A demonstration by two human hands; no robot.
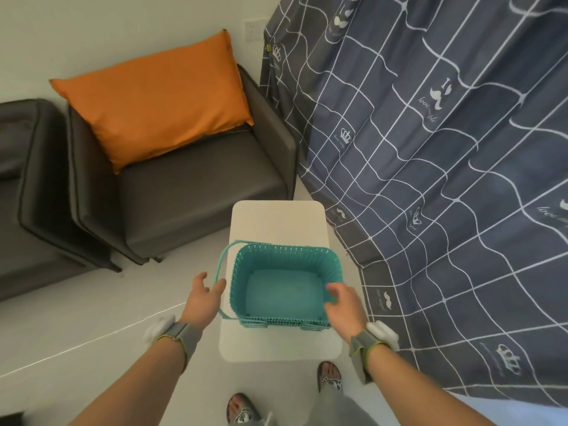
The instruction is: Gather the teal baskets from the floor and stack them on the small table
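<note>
A stack of nested teal baskets [285, 290] sits on the small white table [276, 219], toward its near half. Several rims show at the stack's near bottom edge. A thin teal handle [222, 262] hangs out to the left side. My left hand [201, 299] hovers just left of the stack with fingers spread, close to the handle but not closed on it. My right hand [342, 304] is at the right near corner, fingertips over the rim, fingers loose and apart.
A dark grey armchair [190, 192] with an orange cushion [156, 99] stands behind and left of the table. A second dark seat [27, 186] is at far left. A grey grid-patterned cloth [445, 167] hangs at right. My sandalled feet [329, 379] stand before the table.
</note>
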